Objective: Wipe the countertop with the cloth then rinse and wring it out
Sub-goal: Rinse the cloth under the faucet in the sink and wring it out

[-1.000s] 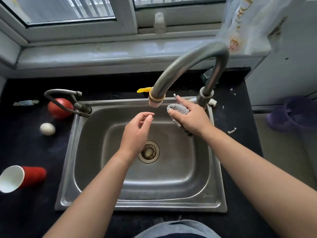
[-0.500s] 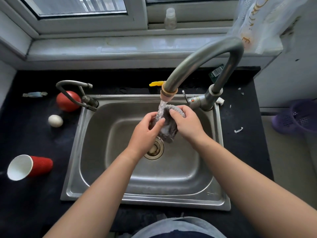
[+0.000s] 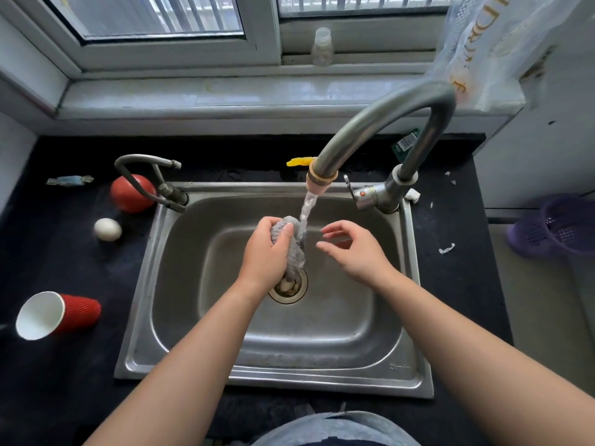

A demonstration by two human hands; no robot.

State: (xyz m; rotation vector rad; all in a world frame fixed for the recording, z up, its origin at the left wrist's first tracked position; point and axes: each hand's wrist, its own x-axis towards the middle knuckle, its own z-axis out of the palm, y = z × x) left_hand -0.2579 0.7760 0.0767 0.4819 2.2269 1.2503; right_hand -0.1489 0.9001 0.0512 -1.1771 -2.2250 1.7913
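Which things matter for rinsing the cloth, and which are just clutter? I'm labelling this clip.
In use: cloth, left hand, right hand, tap, sink.
Lying about: red cup, egg, red ball, purple basket.

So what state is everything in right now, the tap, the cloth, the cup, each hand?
Tap: running, water falling into the sink.
Cloth: bunched up, wet, under the stream.
Left hand: closed around the cloth.
Right hand: open, empty, beside the stream.
Red cup: lying on its side, empty.
Drain: open, scraps in it.
Egg: whole.
Small bottle: upright on the sill.
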